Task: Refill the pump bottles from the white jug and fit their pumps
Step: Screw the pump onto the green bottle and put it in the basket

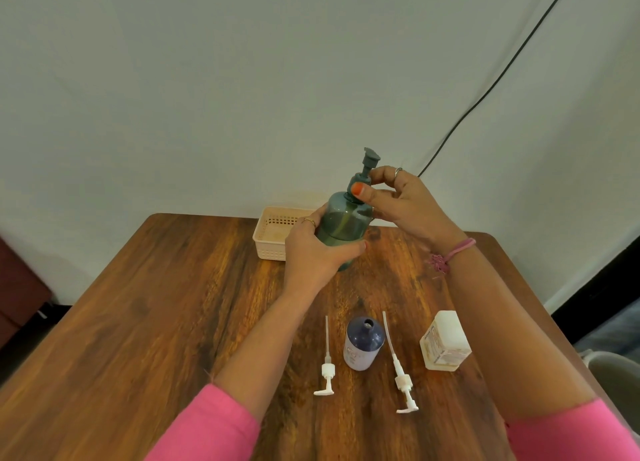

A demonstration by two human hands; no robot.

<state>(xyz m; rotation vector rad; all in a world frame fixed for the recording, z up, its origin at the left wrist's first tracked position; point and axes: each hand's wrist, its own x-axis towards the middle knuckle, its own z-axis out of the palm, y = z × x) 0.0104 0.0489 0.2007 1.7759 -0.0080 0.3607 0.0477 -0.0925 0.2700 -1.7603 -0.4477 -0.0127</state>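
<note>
A teal-green pump bottle is held tilted above the far middle of the wooden table. My left hand wraps around its body. My right hand pinches the collar of its teal pump at the neck. Nearer to me stands a dark blue bottle with its neck uncovered. Two loose white pumps lie beside it, one on its left and one on its right. A squarish white container with a label stands to the right.
A cream plastic basket sits at the table's far edge, just behind my left hand. A black cable runs down the white wall at right. A dark cabinet is at the left, off the table.
</note>
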